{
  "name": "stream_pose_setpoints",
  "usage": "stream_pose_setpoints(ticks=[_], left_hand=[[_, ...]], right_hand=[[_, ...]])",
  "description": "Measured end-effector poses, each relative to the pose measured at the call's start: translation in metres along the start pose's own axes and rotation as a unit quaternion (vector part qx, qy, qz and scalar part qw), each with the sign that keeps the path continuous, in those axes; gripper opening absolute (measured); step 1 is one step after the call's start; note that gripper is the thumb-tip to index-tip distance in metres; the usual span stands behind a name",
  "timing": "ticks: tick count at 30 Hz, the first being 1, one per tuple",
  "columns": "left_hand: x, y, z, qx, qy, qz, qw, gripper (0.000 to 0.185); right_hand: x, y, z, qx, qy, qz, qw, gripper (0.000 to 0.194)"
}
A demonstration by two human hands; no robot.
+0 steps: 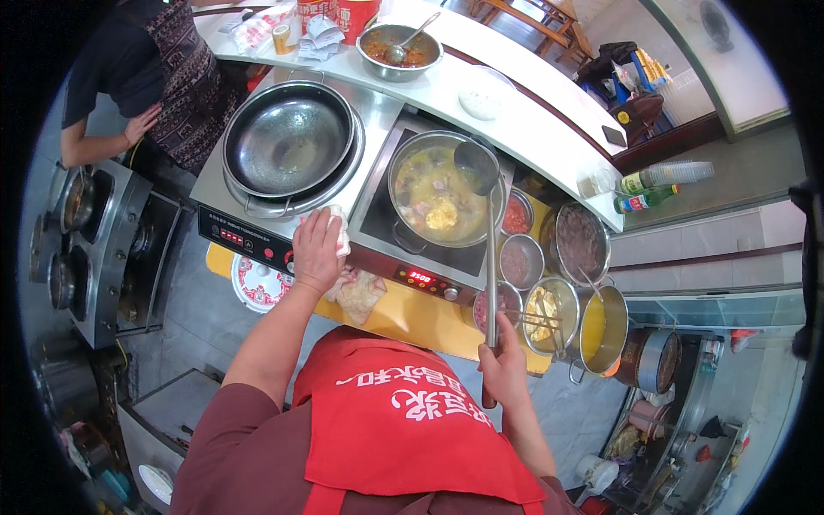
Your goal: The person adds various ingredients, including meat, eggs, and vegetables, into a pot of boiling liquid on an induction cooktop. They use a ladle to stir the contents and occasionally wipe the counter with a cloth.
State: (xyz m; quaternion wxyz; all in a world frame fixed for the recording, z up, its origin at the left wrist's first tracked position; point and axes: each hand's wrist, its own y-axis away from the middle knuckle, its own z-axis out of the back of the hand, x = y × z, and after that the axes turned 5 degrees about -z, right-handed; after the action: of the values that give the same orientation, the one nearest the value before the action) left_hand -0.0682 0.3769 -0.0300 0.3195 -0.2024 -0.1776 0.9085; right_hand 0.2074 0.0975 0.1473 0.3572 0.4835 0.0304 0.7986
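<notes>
My left hand (318,252) presses on a folded white cloth (342,230) at the front edge of the steel induction cooker, just below a large dark wok (291,138). In my right hand (504,368) is the long handle of a ladle (492,270). The ladle's dark bowl tilts over the right rim of a two-handled metal pot (400,233). Cloudy yellowish soup (421,174) fills this pot, with a pale yellow lump, perhaps egg (442,214), and meat-like pieces in it. The pot stands on a second induction cooktop (376,215) with a lit red display.
Right of the cooktop sit metal bowls of red chopped food (515,215), minced meat (515,261) and fried egg (542,312), plus a pot of yellow liquid (593,325). A sauce bowl (399,48) with a spoon stands on the white counter (534,119). Another person (161,84) stands at upper left.
</notes>
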Motion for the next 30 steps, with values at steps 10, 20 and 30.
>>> stream_pose_setpoints(ticks=[10, 20, 30], left_hand=[[0.001, -0.001, 0.001, 0.01, -0.005, -0.002, 1.0, 0.067], [0.001, 0.001, -0.001, 0.013, -0.017, -0.002, 1.0, 0.068], [0.002, 0.0, -0.001, 0.011, -0.021, -0.008, 1.0, 0.07]], right_hand=[[-0.021, -0.021, -0.012, -0.052, 0.161, 0.13, 0.977, 0.065], [-0.013, -0.03, -0.023, -0.052, 0.096, 0.055, 0.993, 0.064], [0.002, -0.031, -0.01, 0.104, -0.35, -0.072, 0.928, 0.07]])
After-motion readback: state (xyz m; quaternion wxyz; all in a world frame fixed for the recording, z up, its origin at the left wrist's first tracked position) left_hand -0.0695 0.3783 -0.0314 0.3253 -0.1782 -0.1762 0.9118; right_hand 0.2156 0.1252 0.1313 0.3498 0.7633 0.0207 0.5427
